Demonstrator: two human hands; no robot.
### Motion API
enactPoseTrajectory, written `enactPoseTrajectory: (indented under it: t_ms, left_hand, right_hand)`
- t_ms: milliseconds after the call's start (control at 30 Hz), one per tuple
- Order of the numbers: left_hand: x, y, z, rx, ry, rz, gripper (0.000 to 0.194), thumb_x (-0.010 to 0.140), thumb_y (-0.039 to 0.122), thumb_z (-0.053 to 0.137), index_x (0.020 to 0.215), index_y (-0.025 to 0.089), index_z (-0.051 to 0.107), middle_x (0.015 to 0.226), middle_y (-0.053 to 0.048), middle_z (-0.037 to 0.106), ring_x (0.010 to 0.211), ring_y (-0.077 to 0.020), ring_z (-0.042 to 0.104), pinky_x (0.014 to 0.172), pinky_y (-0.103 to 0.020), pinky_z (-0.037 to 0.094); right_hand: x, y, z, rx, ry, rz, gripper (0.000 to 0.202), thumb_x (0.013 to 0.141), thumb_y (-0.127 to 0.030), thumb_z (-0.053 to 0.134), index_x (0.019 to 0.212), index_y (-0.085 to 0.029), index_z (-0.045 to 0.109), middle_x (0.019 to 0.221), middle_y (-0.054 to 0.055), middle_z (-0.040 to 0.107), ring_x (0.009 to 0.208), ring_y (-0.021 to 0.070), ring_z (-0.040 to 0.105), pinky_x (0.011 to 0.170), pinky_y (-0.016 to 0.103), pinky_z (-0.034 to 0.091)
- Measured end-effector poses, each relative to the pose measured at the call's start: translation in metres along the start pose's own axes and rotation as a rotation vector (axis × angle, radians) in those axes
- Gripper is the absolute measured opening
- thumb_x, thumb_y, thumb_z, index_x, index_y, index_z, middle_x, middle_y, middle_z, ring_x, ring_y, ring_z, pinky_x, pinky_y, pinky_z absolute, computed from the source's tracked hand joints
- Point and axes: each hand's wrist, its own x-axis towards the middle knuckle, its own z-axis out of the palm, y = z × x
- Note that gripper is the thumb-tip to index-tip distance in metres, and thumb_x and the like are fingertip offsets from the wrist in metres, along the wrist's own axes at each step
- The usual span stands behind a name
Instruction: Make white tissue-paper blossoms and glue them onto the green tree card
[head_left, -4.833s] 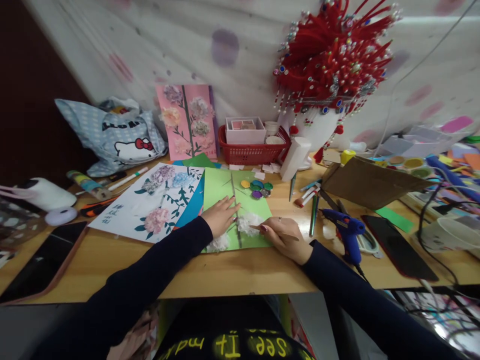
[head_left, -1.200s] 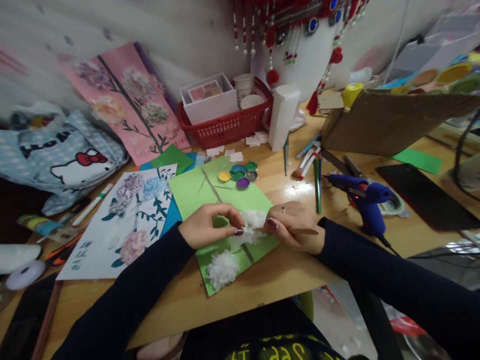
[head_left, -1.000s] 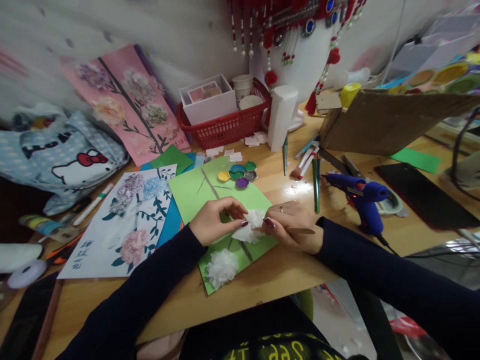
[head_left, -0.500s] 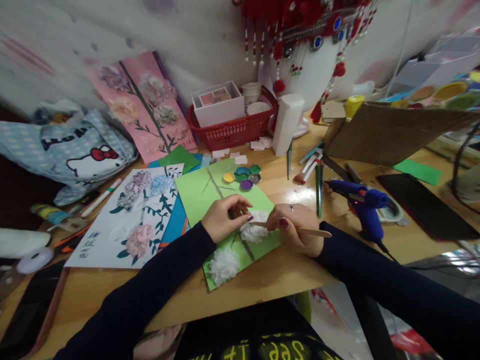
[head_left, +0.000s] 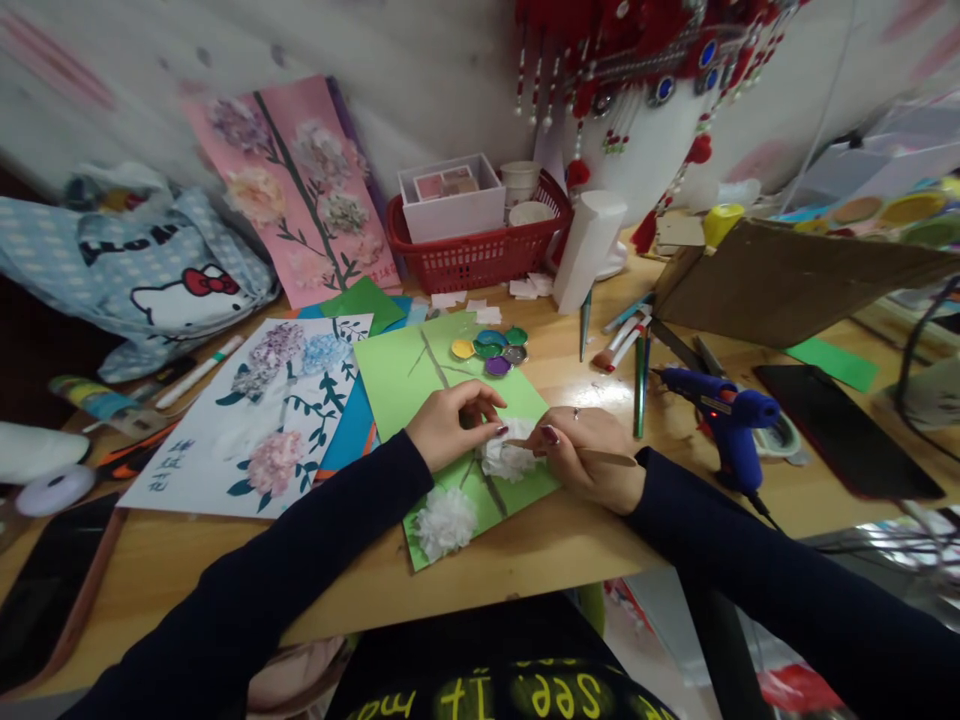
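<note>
My right hand (head_left: 589, 455) grips a flat wooden craft stick (head_left: 606, 457), its tip pointing left over a white tissue-paper flower (head_left: 507, 458). At the flower's left edge is my left hand (head_left: 456, 425), fingers curled and thumb tip close to the stick's end. Whatever sits between those fingertips is too small to make out. Beneath both hands lies a light green sheet (head_left: 394, 375) with grey-brown painted branches. A second white paper flower (head_left: 445, 522) rests on its lower left corner. Small paint pots (head_left: 491, 350) stand on the sheet's upper right.
A blue glue gun (head_left: 724, 410), pens and a brush (head_left: 619, 345) lie to the right, near a black tablet (head_left: 840, 430). Behind stand a red basket (head_left: 480, 258) and a white bottle (head_left: 589, 250). On the left are a flower picture (head_left: 195, 470), a phone (head_left: 56, 590) and a bag (head_left: 180, 270).
The camera view has shifted slightly. The craft stick sits further left in my right hand, with less of it jutting out behind. My left hand keeps its place by the flower.
</note>
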Motion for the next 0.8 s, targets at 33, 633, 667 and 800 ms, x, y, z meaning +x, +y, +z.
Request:
enactPoseTrajectory:
  t_ms: [33, 633, 667, 800]
  left_hand:
    - [0.000, -0.001, 0.000, -0.004, -0.002, -0.001, 0.022, 0.070, 0.020, 0.067, 0.089, 0.014, 0.058, 0.075, -0.002, 0.066, 0.061, -0.0097, 0.056, 0.061, -0.024, 0.045]
    - [0.002, -0.012, -0.003, -0.021, -0.013, 0.033, 0.017, 0.073, 0.009, 0.053, 0.089, 0.014, 0.059, 0.082, -0.002, 0.064, 0.067, -0.0103, 0.056, 0.065, -0.024, 0.047]
    - [0.003, -0.013, -0.003, -0.042, -0.023, 0.028, 0.018, 0.073, 0.009, 0.052, 0.089, 0.014, 0.059, 0.083, -0.003, 0.064, 0.068, -0.0105, 0.057, 0.065, -0.024, 0.047]
    - [0.005, -0.015, -0.004, -0.089, -0.043, 0.030, 0.017, 0.072, 0.008, 0.050, 0.087, 0.014, 0.056, 0.081, -0.002, 0.061, 0.068, -0.0116, 0.056, 0.064, -0.024, 0.047]
  right_hand:
    - [0.000, 0.000, 0.000, -0.010, 0.000, 0.006, 0.042, 0.097, -0.024, 0.028, 0.067, -0.016, 0.056, 0.051, 0.001, 0.055, 0.043, 0.0092, 0.047, 0.045, 0.022, 0.033]
    - [0.011, -0.001, 0.007, 0.062, -0.044, 0.140, 0.045, 0.097, -0.027, 0.031, 0.064, -0.016, 0.060, 0.049, 0.000, 0.056, 0.042, 0.0080, 0.049, 0.045, 0.020, 0.034]
    - [0.015, -0.001, 0.008, 0.076, -0.051, 0.161, 0.047, 0.098, -0.029, 0.030, 0.063, -0.016, 0.059, 0.049, 0.000, 0.056, 0.042, 0.0079, 0.049, 0.045, 0.019, 0.035]
    - [0.032, -0.004, 0.013, 0.034, -0.154, 0.183, 0.055, 0.099, -0.039, 0.024, 0.060, -0.015, 0.056, 0.047, 0.002, 0.056, 0.041, 0.0084, 0.048, 0.045, 0.020, 0.033]
